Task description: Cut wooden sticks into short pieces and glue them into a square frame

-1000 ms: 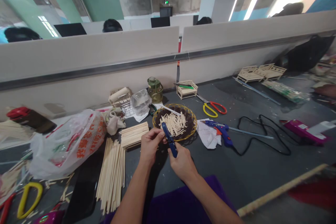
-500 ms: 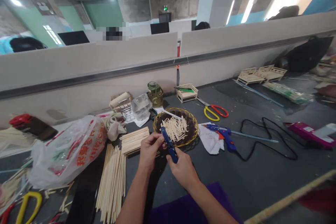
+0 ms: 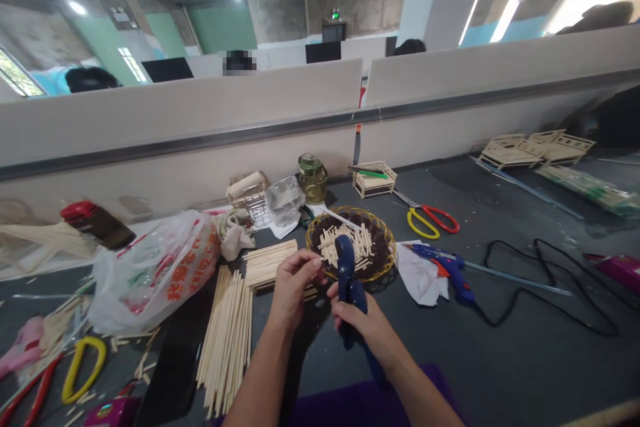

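My right hand [image 3: 357, 319] is wrapped round a blue plier-like hand tool [image 3: 345, 257], its head pointing up and away from me. Just left of it, my left hand [image 3: 294, 283] has thumb and fingertips pinched together; whatever is between them is too small to make out. Behind the tool, a yellow-rimmed basket [image 3: 389, 252] holds many short cut wooden sticks [image 3: 327, 243]. Beside my left hand lies a stack of wooden sticks [image 3: 267, 263], with a bundle of longer sticks [image 3: 227, 340] nearer to me.
On the right lie a blue glue gun [image 3: 453, 273] on white paper [image 3: 420, 277] and red-and-yellow scissors [image 3: 425, 219]. Small wooden frames [image 3: 374, 181] stand along the partition. A plastic bag [image 3: 150, 273] and a red-capped bottle [image 3: 97, 223] are left, with yellow-handled scissors [image 3: 83, 367] nearer.
The blue tool has come away from my left fingertips and moved right with my right hand, its head more upright. The whole view has shifted, so the table appears further right.
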{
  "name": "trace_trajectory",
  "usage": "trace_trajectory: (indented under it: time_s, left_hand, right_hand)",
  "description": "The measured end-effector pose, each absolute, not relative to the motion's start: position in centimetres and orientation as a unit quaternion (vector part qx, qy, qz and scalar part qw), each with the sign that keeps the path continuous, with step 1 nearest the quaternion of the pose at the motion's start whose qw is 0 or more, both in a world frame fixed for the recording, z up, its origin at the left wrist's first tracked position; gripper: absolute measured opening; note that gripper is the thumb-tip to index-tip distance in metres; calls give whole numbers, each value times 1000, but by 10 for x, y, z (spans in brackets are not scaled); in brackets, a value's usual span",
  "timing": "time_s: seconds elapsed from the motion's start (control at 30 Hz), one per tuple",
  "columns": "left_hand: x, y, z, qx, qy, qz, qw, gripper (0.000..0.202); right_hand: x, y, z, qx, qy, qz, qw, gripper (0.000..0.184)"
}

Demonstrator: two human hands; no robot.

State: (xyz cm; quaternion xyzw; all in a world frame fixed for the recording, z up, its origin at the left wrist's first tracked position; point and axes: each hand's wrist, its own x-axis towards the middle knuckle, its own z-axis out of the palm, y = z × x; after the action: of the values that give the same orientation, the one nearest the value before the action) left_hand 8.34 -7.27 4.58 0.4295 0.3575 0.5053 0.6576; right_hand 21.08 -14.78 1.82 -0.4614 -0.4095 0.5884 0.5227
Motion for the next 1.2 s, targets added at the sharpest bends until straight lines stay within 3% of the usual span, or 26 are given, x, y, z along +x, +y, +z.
trace_trajectory:
  time_s: [0.2, 0.77, 1.2]
  left_hand:
    - [84, -73, 50, 422, 345, 520, 658, 10]
    - [77, -61, 30, 204, 276, 525, 779, 14]
    - [73, -64, 34, 193, 216, 481, 827, 52]
  right_hand:
    - [206, -146, 5, -354, -332, 699, 525, 37]
    - [204, -158, 15, -197, -268, 802, 496, 30]
    - [203, -164, 16, -226, -305, 814, 439, 31]
